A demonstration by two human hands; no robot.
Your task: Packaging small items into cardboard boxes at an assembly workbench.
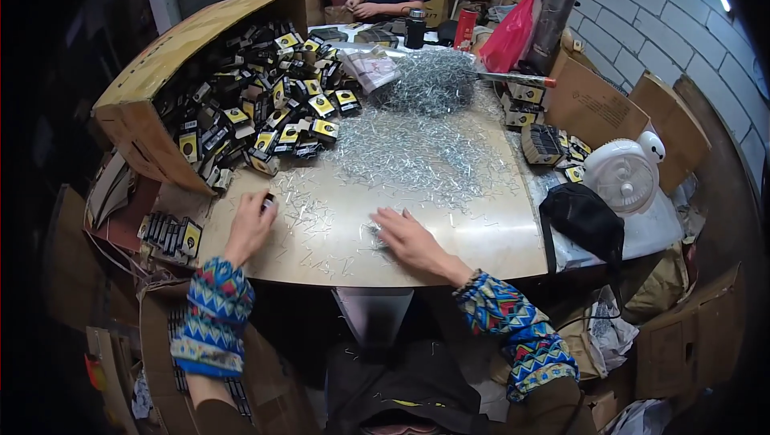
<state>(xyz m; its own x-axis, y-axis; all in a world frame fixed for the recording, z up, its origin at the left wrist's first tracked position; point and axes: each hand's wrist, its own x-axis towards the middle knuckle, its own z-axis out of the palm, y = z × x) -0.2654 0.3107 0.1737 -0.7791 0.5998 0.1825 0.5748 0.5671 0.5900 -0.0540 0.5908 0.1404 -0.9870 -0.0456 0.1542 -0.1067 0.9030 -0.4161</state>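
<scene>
From my remote seat, I see silver metal pins (409,150) spread across the middle of the bench (489,246), with a dense heap (433,82) beyond. My left hand (251,225) is at near left, fingers curled around a small dark object (269,203) (too hidden to identify). My right hand (407,240) is open, palm down, near centre beside some pins. Black-and-yellow boxes (285,114) crowd a cardboard box (144,146) at far left.
</scene>
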